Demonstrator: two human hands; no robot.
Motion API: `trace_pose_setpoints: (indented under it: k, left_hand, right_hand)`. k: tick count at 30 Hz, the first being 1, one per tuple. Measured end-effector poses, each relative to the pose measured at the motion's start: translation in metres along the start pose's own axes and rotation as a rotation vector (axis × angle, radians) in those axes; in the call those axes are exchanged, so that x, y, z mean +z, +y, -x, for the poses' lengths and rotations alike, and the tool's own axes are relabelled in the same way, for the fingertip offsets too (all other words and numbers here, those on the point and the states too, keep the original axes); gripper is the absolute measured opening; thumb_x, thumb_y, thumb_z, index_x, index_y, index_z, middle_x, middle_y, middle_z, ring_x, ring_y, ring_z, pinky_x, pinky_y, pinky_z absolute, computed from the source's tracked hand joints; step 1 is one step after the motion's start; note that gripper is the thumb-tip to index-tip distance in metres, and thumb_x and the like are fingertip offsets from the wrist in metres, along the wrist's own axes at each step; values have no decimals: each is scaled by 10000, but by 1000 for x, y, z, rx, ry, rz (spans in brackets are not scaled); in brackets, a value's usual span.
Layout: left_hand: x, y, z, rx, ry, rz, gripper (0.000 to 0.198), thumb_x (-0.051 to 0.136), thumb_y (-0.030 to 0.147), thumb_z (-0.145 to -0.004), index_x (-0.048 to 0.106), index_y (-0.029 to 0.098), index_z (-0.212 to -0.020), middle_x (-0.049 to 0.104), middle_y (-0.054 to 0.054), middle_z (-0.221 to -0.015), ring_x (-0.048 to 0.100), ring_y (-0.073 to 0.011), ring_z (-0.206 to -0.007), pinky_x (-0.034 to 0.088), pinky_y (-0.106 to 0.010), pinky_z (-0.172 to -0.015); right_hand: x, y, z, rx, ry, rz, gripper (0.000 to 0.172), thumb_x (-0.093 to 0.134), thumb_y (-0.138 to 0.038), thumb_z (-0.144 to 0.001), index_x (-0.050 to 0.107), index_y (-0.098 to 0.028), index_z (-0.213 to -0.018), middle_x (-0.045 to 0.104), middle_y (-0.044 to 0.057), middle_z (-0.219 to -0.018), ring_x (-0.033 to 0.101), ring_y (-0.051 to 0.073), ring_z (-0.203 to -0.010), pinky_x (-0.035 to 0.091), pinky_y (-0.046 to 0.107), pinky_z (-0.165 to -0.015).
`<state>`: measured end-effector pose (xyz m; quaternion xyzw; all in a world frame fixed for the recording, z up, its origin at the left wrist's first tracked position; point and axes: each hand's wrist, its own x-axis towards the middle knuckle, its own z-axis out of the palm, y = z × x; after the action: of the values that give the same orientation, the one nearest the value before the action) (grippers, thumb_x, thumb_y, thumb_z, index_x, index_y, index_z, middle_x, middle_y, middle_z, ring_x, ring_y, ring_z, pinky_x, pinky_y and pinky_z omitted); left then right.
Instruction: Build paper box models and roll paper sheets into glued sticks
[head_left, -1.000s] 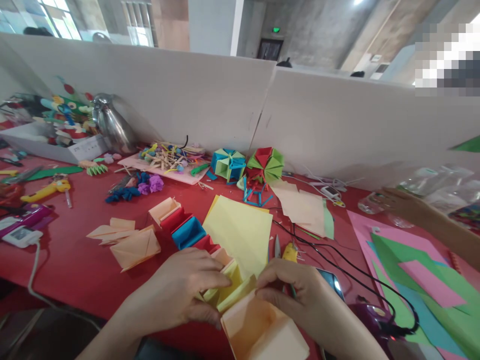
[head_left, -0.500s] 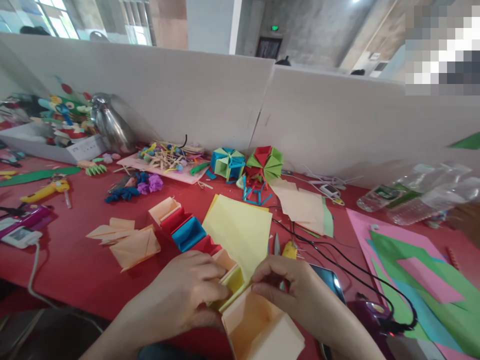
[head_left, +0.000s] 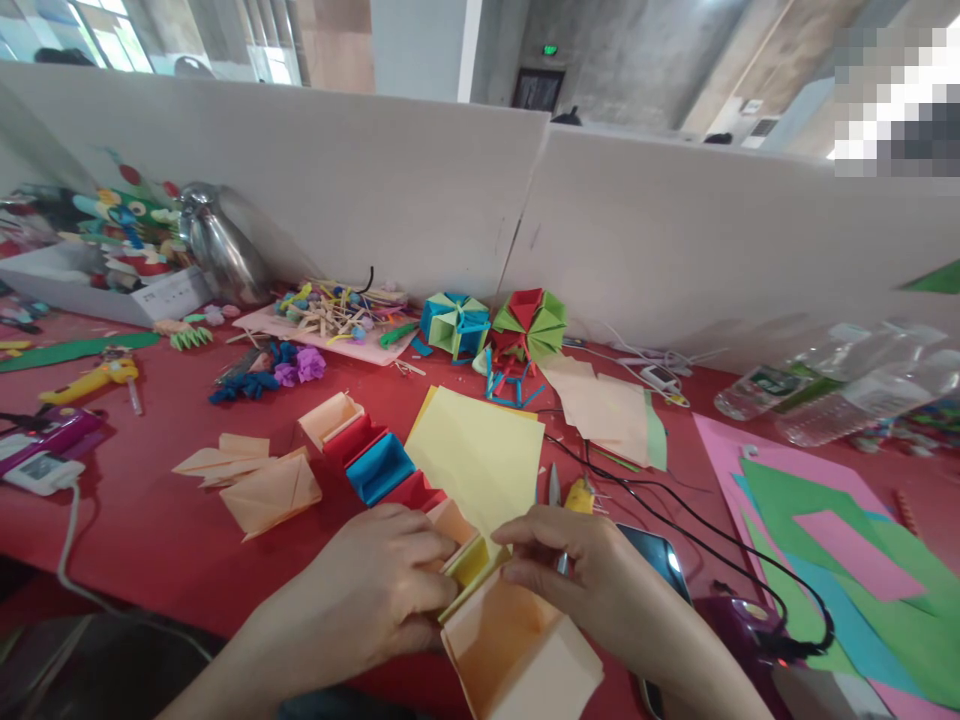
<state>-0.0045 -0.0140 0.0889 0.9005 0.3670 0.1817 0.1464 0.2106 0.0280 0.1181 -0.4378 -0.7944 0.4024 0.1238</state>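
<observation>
The left hand [head_left: 397, 575] grips the yellow paper box [head_left: 472, 563] with curled fingers, its thumb largely hidden. The right hand [head_left: 566, 565] pinches, between thumb and forefinger, the rim of the large peach paper box [head_left: 551, 665], where it meets the yellow one. Both lie at the near end of a row of folded boxes on the red table [head_left: 150, 540]; beyond them come a small peach box [head_left: 450, 522], a red, a blue box [head_left: 380, 470], another red and a far peach box [head_left: 330, 418]. At far left, a white carton [head_left: 169, 300] holds colourful craft figures [head_left: 135, 215] beside a steel jug [head_left: 225, 245], whose contents are hidden. Clear plastic bottles [head_left: 862, 400] stand together at right.
</observation>
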Motion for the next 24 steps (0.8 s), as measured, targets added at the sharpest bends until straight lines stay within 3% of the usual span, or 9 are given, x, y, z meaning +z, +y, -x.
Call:
trace_pose_setpoints:
  k: [9,18,24]
  left_hand:
    - [0,3,-3,-35,-64,-8,221,538,369,-829,589,196,-701,612,15,-809,535,-150,-800,359,-284,-673]
    - [0,2,-5,-23,-53,-2,174,555,324,-827,604,196,-719,617,19,-810,551,-145,-819,381,-279,-687]
    - [3,1,-5,-22,-41,12,110,562,279,-819,623,206,-765,628,7,-861,562,-160,-855,407,-287,-710]
  right_hand:
    - [-1,-1,-2,-39,12,86,164,577,-197,-801,666,-246,-930,582,-5,-784,561,109,-678,429,239,-644]
    - [-3,-2,-4,-61,-23,96,176,584,-174,-796,679,-251,-923,561,-2,-786,558,106,-686,442,242,-654]
    - [-7,-1,-5,-84,-47,103,101,578,-180,-799,667,-218,-768,546,-10,-763,548,102,-678,431,240,-652]
